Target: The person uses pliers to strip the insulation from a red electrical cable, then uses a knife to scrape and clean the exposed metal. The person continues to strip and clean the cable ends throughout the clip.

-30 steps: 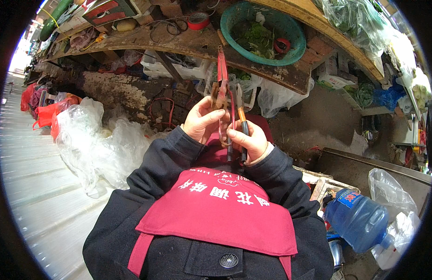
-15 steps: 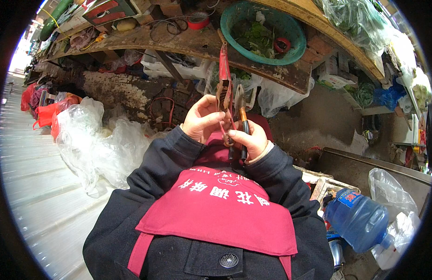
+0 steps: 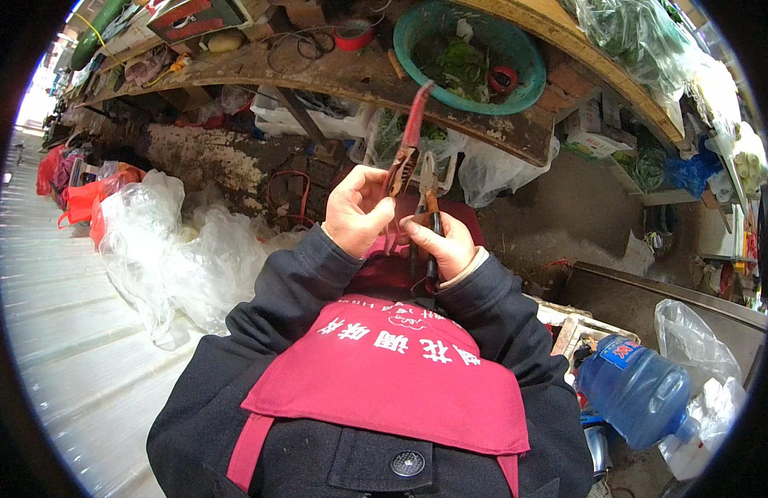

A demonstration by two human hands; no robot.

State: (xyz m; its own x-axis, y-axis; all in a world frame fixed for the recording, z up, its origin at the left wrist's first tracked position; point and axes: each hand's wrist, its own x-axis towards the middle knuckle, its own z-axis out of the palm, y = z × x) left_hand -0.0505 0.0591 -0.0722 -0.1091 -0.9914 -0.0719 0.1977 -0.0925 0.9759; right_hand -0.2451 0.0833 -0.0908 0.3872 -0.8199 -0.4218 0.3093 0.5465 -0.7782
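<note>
My left hand (image 3: 356, 214) is closed around a pair of red-handled pruning shears (image 3: 413, 124) with a coiled spring showing. One red handle points up and away from me, its tip leaning right. My right hand (image 3: 452, 247) grips pliers (image 3: 432, 203) with black and orange handles, jaws upward, just right of the shears. The two tools are close together in front of my red apron (image 3: 384, 365); whether they touch I cannot tell. The lower part of the shears is partly hidden behind my fingers.
A wooden bench (image 3: 342, 79) ahead bears a teal basin (image 3: 409, 75) with leafy greens, and a red tape roll (image 3: 353, 35). Clear plastic bags (image 3: 176, 257) lie at left. A blue water jug (image 3: 637, 390) lies on its side at right.
The shears have turned in my left hand, so the raised red handle now leans right rather than standing nearly upright. My right hand and the pliers have shifted only slightly.
</note>
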